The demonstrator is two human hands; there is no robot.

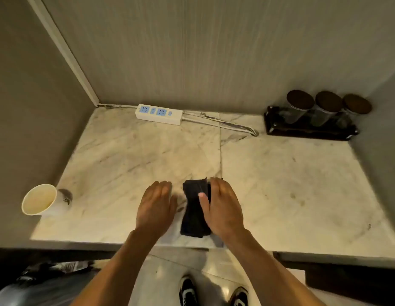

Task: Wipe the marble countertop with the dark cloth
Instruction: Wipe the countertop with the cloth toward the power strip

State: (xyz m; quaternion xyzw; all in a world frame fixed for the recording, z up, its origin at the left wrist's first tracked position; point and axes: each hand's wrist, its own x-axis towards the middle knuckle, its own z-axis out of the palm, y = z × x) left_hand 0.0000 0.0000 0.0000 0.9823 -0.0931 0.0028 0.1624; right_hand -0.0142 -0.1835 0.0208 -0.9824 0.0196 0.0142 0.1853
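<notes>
Two flat, spread hands, left hand and right hand, one dark cloth, three jars.

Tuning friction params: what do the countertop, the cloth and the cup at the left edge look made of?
Countertop: polished marble or a lookalike, cream with grey veins, soft sheen, a seam down the middle.
Dark cloth: soft matte fabric, folded, layered edges; weave unclear.
Cup: likely paper, thin rolled rim, matte white wall, cream inside.
</notes>
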